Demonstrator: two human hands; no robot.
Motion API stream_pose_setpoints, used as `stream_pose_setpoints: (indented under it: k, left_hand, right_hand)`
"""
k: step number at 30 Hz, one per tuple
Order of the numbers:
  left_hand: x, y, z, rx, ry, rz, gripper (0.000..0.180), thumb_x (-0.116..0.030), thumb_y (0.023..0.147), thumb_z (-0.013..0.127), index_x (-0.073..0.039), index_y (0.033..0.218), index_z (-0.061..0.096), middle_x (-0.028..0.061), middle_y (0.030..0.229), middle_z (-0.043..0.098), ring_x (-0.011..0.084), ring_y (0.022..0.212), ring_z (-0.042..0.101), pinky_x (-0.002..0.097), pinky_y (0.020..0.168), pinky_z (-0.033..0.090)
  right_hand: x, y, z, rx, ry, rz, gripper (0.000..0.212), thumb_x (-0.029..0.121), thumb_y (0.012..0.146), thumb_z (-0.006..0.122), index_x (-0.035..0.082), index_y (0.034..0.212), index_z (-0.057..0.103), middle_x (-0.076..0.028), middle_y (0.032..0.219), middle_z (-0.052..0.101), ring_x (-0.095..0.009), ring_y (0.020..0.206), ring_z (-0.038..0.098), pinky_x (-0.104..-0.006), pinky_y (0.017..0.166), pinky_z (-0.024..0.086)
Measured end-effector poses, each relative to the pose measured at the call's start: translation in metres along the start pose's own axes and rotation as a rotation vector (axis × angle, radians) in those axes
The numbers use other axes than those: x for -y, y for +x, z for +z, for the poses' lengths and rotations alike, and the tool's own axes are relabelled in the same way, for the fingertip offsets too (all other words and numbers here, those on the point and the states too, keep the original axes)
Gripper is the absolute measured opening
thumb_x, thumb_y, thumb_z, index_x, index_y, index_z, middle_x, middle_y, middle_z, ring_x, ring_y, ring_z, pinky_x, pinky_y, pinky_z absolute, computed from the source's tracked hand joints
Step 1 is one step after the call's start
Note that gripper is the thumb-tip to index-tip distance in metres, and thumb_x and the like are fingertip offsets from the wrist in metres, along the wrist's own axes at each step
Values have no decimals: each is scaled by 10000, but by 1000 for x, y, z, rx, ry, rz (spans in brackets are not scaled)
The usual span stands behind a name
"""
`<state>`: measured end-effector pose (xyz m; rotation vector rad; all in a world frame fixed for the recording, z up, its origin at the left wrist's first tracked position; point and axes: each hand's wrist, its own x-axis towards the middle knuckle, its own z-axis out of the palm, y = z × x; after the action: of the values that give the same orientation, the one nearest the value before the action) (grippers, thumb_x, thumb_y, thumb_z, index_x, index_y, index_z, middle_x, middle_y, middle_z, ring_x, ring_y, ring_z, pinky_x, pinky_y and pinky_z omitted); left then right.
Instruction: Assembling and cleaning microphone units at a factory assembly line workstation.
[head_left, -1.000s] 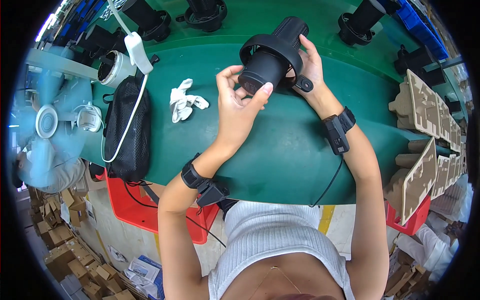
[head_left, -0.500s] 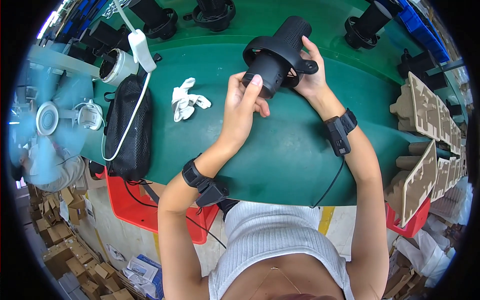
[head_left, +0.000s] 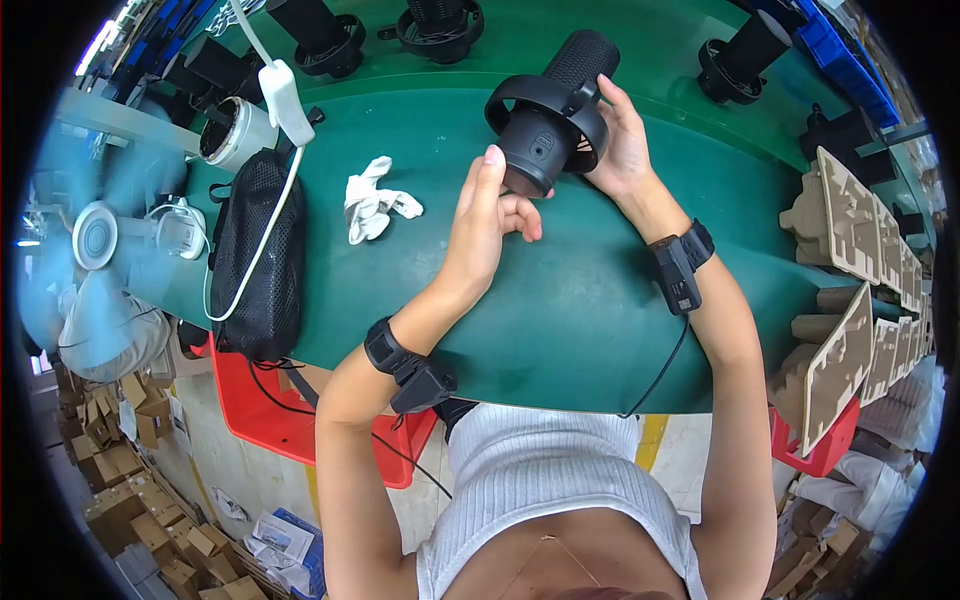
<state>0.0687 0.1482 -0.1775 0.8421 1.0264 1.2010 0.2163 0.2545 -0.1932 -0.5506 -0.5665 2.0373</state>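
A black desk microphone [head_left: 553, 112], with a perforated grille and a ring-shaped mount around its body, is held tilted above the green table [head_left: 560, 300]. Its grille end points up and away from me; small ports show on the lower body. My left hand [head_left: 487, 215] grips the lower end, thumb on the near side and fingers curled beneath. On the other side, my right hand [head_left: 622, 150] holds the grille and ring, its fingers partly hidden behind them. A crumpled white cloth [head_left: 376, 201] lies on the table left of my left hand.
More black microphones [head_left: 437, 30] stand along the back, another [head_left: 743, 58] at back right. On the left are a black mesh bag [head_left: 262, 260], a white cable with a switch [head_left: 286, 102], a white bucket [head_left: 240, 135] and a spinning fan [head_left: 95, 236]. Moulded cardboard trays [head_left: 838, 370] stack at right.
The microphone has turned about its long axis, bringing the ports on its lower body toward me and swinging the ring's side lug away from my right hand. Both hands keep their hold.
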Motion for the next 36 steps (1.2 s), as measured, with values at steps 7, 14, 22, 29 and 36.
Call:
stream_pose_setpoints:
  k: [7, 14, 22, 29, 36]
  left_hand:
    - [4, 0, 0, -3, 0, -33, 599, -503, 963, 231, 26, 1100, 477, 147, 903, 574, 145, 586, 535, 264, 533, 417]
    - [8, 2, 1, 52, -16, -18, 562, -464, 968, 253, 32, 1115, 472, 153, 961, 579, 178, 658, 574, 272, 555, 442]
    - [8, 7, -8, -320, 455, 615, 170, -125, 886, 518, -53, 1032, 567, 101, 1178, 445, 212, 1069, 457, 321, 900, 363]
    - [5, 3, -6, -276, 433, 635, 80, -50, 776, 653, -73, 848, 627, 70, 1143, 456, 180, 1016, 463, 305, 812, 391]
    - [4, 7, -9, -276, 383, 723, 116, -22, 745, 686, -55, 829, 613, 77, 1140, 448, 184, 985, 472, 314, 857, 414]
  right_hand:
    - [-3, 0, 0, -11, -90, -16, 406, 398, 878, 539, 51, 1089, 555, -93, 1048, 613, -198, 988, 578, -359, 916, 436]
    - [-1, 2, -4, -46, -55, -11, 397, 392, 879, 553, 37, 1058, 572, -108, 1007, 630, -208, 929, 613, -363, 864, 489]
    - [-4, 9, -5, -85, -212, -240, 396, 314, 825, 649, 35, 1072, 515, -89, 994, 606, -188, 915, 594, -324, 845, 473]
    - [74, 39, -11, -281, -988, -1023, 475, 251, 733, 763, -8, 1045, 515, -71, 871, 629, -130, 801, 599, -272, 738, 475]
    - [115, 64, -49, -646, -1413, -1124, 696, 355, 731, 745, -35, 1224, 445, -197, 1028, 631, -272, 936, 621, -351, 828, 464]
